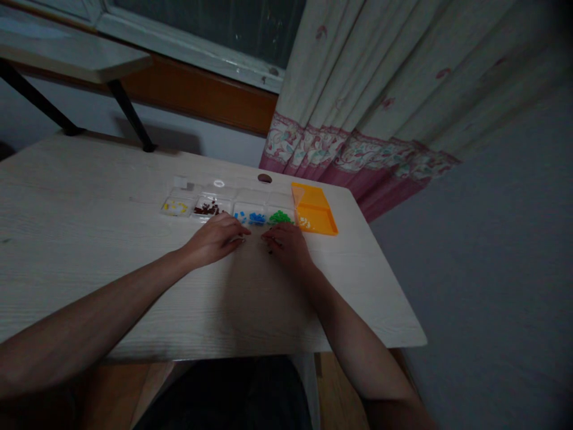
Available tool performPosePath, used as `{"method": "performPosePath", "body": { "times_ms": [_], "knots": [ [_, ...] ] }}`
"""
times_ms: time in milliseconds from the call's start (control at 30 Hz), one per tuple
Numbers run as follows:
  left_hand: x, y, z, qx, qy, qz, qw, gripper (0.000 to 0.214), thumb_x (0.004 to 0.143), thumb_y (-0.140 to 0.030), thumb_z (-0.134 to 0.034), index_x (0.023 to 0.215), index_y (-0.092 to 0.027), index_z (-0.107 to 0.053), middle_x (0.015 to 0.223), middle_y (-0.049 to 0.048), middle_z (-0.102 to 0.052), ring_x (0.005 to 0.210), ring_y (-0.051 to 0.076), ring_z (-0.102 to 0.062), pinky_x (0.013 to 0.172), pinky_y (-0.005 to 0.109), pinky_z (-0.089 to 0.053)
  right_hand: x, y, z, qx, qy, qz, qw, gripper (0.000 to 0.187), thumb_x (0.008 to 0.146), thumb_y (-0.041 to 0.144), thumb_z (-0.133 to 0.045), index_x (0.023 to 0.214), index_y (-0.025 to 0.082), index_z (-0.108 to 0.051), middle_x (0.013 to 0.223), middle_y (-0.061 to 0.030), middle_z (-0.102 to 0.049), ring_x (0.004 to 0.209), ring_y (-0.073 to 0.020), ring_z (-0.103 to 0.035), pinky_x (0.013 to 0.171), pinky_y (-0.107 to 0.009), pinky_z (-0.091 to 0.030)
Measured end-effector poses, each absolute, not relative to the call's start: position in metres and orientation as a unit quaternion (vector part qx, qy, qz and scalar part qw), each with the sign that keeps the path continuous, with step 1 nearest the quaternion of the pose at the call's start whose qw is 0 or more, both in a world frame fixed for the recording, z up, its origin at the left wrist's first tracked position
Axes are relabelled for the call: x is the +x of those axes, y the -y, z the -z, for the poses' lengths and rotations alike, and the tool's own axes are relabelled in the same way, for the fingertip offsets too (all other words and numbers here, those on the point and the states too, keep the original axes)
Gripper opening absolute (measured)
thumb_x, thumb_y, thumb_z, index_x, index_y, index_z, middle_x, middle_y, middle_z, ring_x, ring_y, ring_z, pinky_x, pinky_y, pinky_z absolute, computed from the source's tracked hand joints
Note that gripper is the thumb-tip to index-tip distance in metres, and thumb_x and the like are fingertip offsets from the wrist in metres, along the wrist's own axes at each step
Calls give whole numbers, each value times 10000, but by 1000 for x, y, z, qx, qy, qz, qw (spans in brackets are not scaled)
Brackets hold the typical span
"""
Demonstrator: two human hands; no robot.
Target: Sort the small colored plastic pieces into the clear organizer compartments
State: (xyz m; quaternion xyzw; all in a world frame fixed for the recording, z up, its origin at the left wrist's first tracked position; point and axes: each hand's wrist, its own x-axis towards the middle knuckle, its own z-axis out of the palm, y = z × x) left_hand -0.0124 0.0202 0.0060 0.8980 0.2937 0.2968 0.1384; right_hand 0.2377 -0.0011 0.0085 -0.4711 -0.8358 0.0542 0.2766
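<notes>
My left hand (219, 237) hovers low over the table in front of a clear plastic box. Its thumb and forefinger stand a little apart, with nothing I can make out between them. Facing it, my right hand (289, 242) has its fingers curled and pinched; whatever they hold is too small to name. Below its fingertips shows a tiny dark piece (270, 252). Just beyond the hands, compartments of the clear box (244, 207) hold brown pieces (206, 208), blue pieces (256, 219) and green pieces (281, 217). Yellow pieces (174, 207) lie in the leftmost compartment.
An orange open case (320, 218) with white pieces (304, 223) sits right of the clear box. Behind it are a round table hole (264, 178) and a floral curtain (349, 143). A raised shelf (76, 57) on dark legs stands at back left. The pale table (179, 316) ends near my lap.
</notes>
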Motion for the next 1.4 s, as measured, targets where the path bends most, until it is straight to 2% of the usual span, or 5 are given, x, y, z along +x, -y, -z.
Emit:
{"method": "performPosePath", "body": {
  "times_ms": [167, 300, 733, 1000, 1400],
  "knots": [
    [-16, -23, -2, 869, -385, -301, 82, 226, 906, -285, -583, 1081, -178, -679, 1016, 94, -651, 995, 271, -545, 922, 427, -443, 240, 2, -9, -483, 828, -46, 281, 114, 889, 186, -668, 909, 224, -774, 922, -53, -731, 906, -204, -666, 841, -362, -522],
    [-18, -25, 0, 869, -397, -287, 72, 271, 903, -330, -604, 1117, -181, -679, 1048, 100, -637, 1027, 282, -533, 934, 439, -435, 247, -1, -5, -489, 822, -35, 291, 106, 890, 206, -669, 905, 228, -772, 914, -50, -729, 900, -205, -661, 835, -356, -513],
    [-19, -27, 2, 882, -395, -256, 11, 172, 934, -314, -591, 1009, -217, -712, 966, 73, -611, 950, 254, -500, 878, 413, -406, 258, -3, -13, -572, 754, -20, 322, 160, 916, 248, -621, 883, 234, -777, 881, -55, -719, 848, -198, -648, 817, -348, -492],
    [-18, -24, -3, 894, -389, -224, -18, 175, 960, -305, -546, 961, -191, -680, 959, 80, -622, 961, 260, -499, 853, 408, -399, 262, -6, -13, -610, 743, -8, 276, 180, 925, 255, -598, 889, 213, -769, 872, -65, -705, 847, -203, -630, 799, -337, -467],
    [-17, -24, -3, 895, -384, -225, -16, 262, 986, -353, -485, 935, -174, -670, 937, 97, -625, 941, 258, -508, 849, 421, -409, 255, -5, -7, -569, 797, 4, 201, 209, 948, 285, -583, 1038, 227, -763, 999, -76, -721, 959, -217, -627, 894, -372, -463]
  ]
}}
